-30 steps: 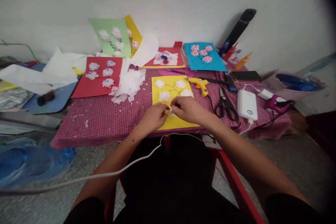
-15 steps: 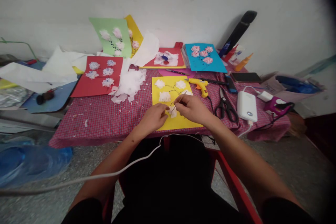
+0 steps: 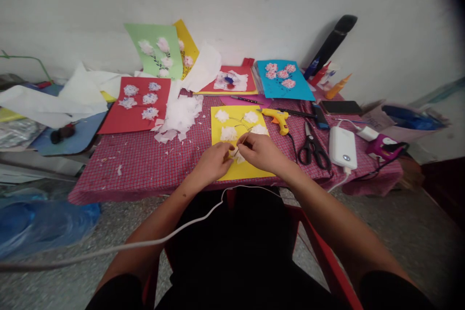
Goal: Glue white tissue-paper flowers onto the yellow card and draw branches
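A yellow sheet lies at the table's front edge, with white tissue flowers and thin drawn stems on it. Pinched in my right hand is a thin stick, its lower end at the lowest tissue flower. My left hand rests on the sheet's left edge beside that flower, thumb and fingers curled close together; what they hold, if anything, is too small to make out.
Right of the sheet are a yellow glue gun, black scissors and a white power bank. Torn tissue and a red flower card lie left. A white cable crosses in front.
My right hand has moved slightly left and down with the stick, closer to my left hand. The left hand has barely moved.
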A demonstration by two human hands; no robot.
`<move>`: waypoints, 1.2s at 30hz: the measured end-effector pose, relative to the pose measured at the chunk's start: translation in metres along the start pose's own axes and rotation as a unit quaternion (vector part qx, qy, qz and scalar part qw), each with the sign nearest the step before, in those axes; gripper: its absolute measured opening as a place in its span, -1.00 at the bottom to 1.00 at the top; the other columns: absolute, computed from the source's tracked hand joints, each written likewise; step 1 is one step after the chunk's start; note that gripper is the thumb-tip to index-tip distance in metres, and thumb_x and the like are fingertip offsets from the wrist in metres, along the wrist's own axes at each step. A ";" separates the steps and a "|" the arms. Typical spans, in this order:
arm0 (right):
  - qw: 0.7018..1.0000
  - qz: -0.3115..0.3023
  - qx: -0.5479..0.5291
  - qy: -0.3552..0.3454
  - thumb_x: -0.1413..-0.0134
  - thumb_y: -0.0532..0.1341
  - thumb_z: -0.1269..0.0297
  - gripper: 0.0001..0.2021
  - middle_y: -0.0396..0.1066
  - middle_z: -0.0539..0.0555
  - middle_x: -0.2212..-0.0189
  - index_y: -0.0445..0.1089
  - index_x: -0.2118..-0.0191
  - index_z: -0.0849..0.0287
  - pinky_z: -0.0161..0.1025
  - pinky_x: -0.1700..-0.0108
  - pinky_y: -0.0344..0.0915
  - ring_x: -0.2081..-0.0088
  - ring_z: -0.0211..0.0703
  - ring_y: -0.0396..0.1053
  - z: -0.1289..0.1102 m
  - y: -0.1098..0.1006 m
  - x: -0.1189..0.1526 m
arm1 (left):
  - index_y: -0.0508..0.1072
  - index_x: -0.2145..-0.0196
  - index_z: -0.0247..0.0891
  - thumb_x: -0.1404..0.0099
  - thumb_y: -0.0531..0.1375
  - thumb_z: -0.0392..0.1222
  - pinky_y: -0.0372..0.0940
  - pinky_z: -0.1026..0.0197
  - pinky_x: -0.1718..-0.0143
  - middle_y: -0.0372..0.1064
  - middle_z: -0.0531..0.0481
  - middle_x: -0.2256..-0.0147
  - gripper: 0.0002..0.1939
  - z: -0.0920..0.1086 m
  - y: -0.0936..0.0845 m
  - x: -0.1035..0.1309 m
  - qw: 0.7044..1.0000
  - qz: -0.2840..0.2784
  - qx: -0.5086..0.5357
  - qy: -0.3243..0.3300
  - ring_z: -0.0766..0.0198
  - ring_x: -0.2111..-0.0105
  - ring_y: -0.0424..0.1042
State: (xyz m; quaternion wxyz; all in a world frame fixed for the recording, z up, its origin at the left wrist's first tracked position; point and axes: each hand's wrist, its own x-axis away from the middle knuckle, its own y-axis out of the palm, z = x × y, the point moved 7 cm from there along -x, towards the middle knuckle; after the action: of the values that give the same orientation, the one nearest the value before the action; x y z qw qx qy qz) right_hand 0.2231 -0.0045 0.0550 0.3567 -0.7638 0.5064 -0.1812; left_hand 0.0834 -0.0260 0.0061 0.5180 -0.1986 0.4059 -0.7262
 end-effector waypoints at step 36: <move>0.998 0.030 0.033 -0.032 -0.22 0.20 0.38 -0.85 0.53 0.05 0.46 0.51 0.33 0.18 -0.28 0.39 0.16 0.45 -0.21 0.40 -0.009 -0.004 0.001 | 0.47 0.13 -0.26 -0.37 0.20 -0.32 0.38 0.05 0.03 0.46 -0.11 0.17 -0.88 0.004 0.000 0.004 0.999 -0.004 -0.038 0.029 0.09 0.10 0.46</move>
State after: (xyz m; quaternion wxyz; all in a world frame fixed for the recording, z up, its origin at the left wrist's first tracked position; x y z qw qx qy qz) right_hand 0.2207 -0.0077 0.0638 0.4032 -0.7418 0.5107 -0.1624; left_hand 0.0849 -0.0312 0.0084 0.4955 -0.1988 0.4474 -0.7175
